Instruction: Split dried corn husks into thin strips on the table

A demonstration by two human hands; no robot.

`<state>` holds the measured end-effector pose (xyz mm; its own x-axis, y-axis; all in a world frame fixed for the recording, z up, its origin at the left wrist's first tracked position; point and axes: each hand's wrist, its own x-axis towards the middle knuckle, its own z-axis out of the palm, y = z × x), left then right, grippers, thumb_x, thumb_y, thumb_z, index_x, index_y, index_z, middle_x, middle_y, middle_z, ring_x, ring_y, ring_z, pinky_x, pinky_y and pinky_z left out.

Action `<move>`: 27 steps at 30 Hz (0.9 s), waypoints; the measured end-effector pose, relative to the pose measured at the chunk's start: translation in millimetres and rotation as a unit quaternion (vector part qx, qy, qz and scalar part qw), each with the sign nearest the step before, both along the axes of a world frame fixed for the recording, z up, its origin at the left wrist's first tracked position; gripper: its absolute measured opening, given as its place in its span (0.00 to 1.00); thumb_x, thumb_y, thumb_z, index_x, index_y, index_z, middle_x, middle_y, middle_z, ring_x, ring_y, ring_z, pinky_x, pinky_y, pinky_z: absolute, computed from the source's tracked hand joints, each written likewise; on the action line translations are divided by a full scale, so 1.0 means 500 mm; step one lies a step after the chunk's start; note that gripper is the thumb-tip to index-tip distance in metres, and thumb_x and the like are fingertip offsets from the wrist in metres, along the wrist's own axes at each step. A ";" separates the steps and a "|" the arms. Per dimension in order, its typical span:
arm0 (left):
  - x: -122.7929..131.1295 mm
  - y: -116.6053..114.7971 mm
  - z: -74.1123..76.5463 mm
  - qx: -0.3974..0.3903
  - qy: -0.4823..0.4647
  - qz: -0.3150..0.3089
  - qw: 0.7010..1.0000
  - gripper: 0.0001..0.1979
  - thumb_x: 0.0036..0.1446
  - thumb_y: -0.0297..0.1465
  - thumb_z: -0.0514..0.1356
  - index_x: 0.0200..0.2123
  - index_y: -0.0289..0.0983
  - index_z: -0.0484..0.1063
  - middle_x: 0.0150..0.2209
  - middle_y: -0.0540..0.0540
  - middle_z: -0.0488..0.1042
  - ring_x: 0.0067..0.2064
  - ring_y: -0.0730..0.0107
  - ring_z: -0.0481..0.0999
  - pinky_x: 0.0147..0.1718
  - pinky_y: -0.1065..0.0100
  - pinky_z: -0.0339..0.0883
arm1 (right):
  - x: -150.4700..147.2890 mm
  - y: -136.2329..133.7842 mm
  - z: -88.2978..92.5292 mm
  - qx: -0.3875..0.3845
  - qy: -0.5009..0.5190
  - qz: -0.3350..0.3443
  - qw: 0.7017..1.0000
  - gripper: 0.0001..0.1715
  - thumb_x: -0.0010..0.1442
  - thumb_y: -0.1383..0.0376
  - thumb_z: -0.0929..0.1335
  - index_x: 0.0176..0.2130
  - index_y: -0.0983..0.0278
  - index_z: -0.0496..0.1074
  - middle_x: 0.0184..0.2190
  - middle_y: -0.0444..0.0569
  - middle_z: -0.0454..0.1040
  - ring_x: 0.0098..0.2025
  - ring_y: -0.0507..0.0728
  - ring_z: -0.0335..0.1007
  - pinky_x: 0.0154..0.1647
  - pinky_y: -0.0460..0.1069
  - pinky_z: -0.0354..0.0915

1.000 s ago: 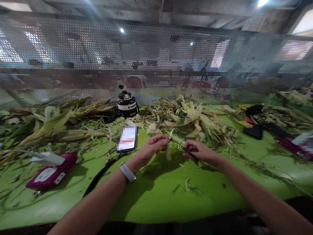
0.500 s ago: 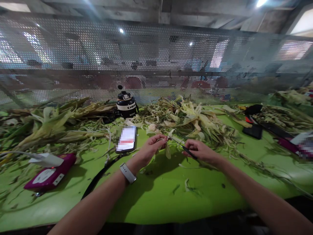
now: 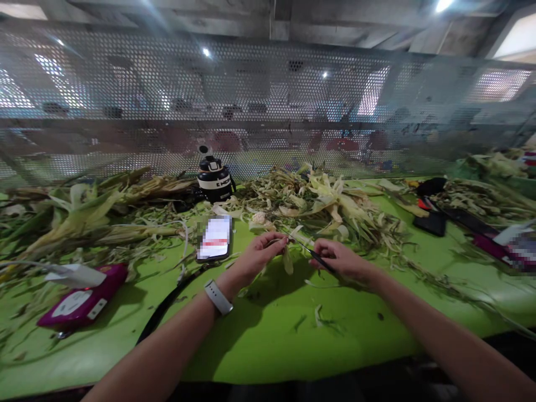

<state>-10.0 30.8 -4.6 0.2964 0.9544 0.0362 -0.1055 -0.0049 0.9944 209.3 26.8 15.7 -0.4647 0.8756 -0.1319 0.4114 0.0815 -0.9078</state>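
1. Through the head camera, I am pinching a small leaf (image 3: 287,262) with the left hand (image 3: 258,255); its fingers are closing on the stem end, and the leaf is hanging above the tabletop (image 3: 259,352).
2. With the right hand (image 3: 341,259), I am grasping a dark tool (image 3: 320,260), its thin tip pointing toward the left fingers; whether the 2 are touching, I cannot tell.
3. Beyond both hands, husks (image 3: 335,195) are lying heaped, and a bottle (image 3: 215,183) is standing upright.
4. A phone (image 3: 216,237) is lying near the left wrist.
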 end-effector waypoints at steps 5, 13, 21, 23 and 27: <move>-0.001 0.007 -0.005 -0.005 -0.037 0.017 0.999 0.16 0.45 0.39 0.65 0.36 0.36 0.73 0.32 0.49 0.74 0.34 0.74 0.70 0.38 0.71 0.64 | 0.001 0.002 -0.005 0.004 0.012 -0.032 0.999 0.26 0.40 0.50 0.73 0.25 0.64 0.60 0.18 0.38 0.62 0.20 0.47 0.56 0.21 0.44 0.53; 0.002 0.010 0.004 -0.005 -0.070 0.072 0.995 0.17 0.42 0.40 0.67 0.34 0.35 0.73 0.32 0.49 0.74 0.34 0.75 0.70 0.39 0.70 0.63 | 0.007 0.019 -0.009 0.008 0.109 -0.052 0.993 0.29 0.39 0.45 0.72 0.25 0.64 0.60 0.17 0.38 0.62 0.18 0.47 0.59 0.20 0.45 0.57; -0.003 0.018 0.003 -0.021 -0.139 0.160 0.977 0.20 0.39 0.38 0.69 0.36 0.36 0.72 0.31 0.51 0.74 0.33 0.75 0.71 0.33 0.74 0.61 | 0.019 0.005 -0.006 0.003 0.065 0.030 0.997 0.26 0.48 0.45 0.68 0.29 0.65 0.61 0.18 0.41 0.67 0.20 0.48 0.63 0.23 0.44 0.57; -0.003 0.019 0.004 -0.026 -0.150 0.187 0.970 0.19 0.39 0.37 0.68 0.35 0.35 0.72 0.31 0.50 0.74 0.34 0.75 0.71 0.32 0.74 0.61 | 0.021 0.002 -0.005 -0.002 0.048 0.041 0.998 0.25 0.50 0.46 0.68 0.29 0.65 0.61 0.19 0.41 0.68 0.21 0.49 0.64 0.23 0.44 0.57; -0.002 0.021 0.004 -0.008 -0.191 0.212 0.959 0.17 0.40 0.35 0.68 0.35 0.35 0.72 0.31 0.50 0.75 0.34 0.76 0.72 0.34 0.74 0.62 | 0.022 0.001 -0.007 -0.018 0.017 0.054 0.998 0.23 0.52 0.47 0.66 0.29 0.64 0.61 0.18 0.41 0.69 0.20 0.48 0.62 0.21 0.44 0.55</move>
